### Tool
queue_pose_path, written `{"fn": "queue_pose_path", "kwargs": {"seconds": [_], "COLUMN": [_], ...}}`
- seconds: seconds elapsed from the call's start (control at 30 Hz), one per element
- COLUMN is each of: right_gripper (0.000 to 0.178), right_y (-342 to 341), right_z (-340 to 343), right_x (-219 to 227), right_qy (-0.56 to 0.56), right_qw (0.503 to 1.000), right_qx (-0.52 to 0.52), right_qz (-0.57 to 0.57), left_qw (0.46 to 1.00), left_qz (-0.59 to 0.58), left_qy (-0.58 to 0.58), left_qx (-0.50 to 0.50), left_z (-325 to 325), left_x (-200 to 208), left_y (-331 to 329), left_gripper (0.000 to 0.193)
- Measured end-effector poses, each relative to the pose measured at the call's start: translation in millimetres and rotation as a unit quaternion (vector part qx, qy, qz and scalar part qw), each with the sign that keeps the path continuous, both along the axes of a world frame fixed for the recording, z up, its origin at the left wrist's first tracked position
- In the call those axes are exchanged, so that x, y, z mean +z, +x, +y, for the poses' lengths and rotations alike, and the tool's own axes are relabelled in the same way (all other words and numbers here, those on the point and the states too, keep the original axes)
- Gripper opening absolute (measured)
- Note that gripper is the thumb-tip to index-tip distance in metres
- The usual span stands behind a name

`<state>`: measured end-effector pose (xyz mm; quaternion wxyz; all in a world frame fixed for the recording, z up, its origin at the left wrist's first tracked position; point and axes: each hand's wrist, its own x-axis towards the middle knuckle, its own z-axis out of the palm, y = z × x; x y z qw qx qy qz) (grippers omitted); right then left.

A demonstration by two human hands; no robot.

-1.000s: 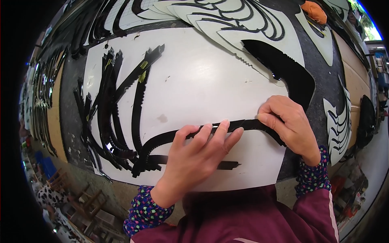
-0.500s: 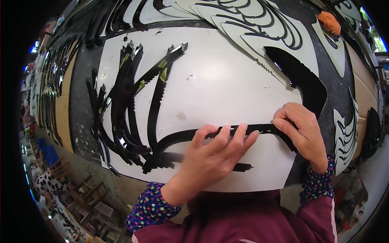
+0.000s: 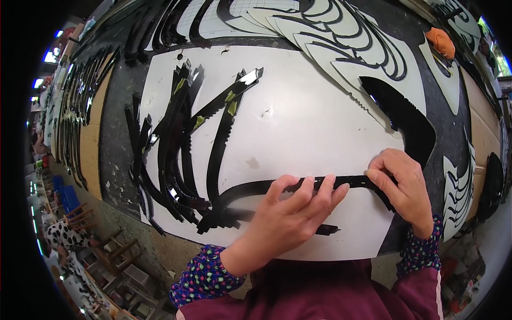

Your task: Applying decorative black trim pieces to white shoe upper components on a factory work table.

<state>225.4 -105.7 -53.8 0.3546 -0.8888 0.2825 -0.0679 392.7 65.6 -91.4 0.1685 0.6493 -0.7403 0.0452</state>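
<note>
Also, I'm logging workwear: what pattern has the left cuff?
The left cuff has small pink and green blotches on dark blue; see the head view.

table: dark grey top [image 3: 118, 120] | centre: white sheet [image 3: 309, 128] | on sheet, left: crossed black strips [image 3: 169, 144], some past its edge | on sheet, near side: curved black strip [image 3: 253, 186] | far side: gridded sheet [image 3: 214, 22]; fanned pale cut-outs [image 3: 320, 57] overlapping white sheet | right: smaller pale stack [image 3: 456, 200] | left side: tan cardboard [image 3: 95, 152]
</note>
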Motion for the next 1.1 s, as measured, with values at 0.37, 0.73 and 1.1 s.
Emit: {"fn": "queue_pose_path", "kwargs": {"seconds": [0.37, 0.73, 1.1], "right_gripper": [0.010, 0.011, 0.010], "right_y": [-2, -5, -11], "right_z": [2, 1, 4], "right_x": [-6, -12, -12], "right_qy": [-0.054, -0.056, -0.091], "right_qw": [0.998, 0.997, 0.993], "right_qx": [0.022, 0.016, 0.008], "right_qz": [-0.025, -0.057, -0.078], "left_qw": [0.999, 0.999, 0.998], "left_qz": [-0.022, -0.015, -0.032], "left_qy": [0.014, 0.032, 0.020], "left_qx": [-0.019, 0.017, 0.049], "left_z": [-1, -11, -12], "left_x": [4, 12, 11], "left_y": [4, -14, -26], "left_gripper": [0.046, 0.047, 0.045]}}
